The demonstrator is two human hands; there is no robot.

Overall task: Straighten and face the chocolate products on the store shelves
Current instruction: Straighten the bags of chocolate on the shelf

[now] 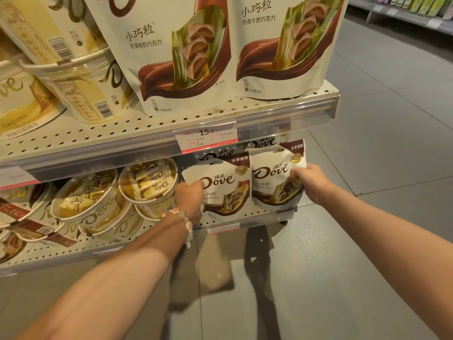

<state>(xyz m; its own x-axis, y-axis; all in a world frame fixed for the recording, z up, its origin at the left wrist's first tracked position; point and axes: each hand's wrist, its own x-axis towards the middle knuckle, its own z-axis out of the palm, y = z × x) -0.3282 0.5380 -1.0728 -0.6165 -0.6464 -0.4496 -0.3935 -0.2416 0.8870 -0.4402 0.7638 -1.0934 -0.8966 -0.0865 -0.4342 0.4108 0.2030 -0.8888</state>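
Shelves first: the upper shelf [171,128] carries two big pouches [176,52] standing upright at the right end with their fronts out, and these look finished. To their left, pale tubs [81,92] show barcodes and small print instead of the logo, so by my reading they still need turning. On the lower shelf [152,231], the tubs [147,182] at left and centre lie tipped with lids toward the aisle, stacked loosely at mixed angles; that stretch looks untouched. At its right end stand two small pouches side by side, fronts forward, with more packs behind them. The left hand [190,197], a bead bracelet [186,224] at its wrist, grips the left edge of the left pouch [225,190]. The right hand [310,181] pinches the right edge of the right pouch [274,177]. Both pouches sit near the shelf lip, roughly level and just beside each other. I judge this pair is nearly squared, while the tubs remain the bulk of the work.
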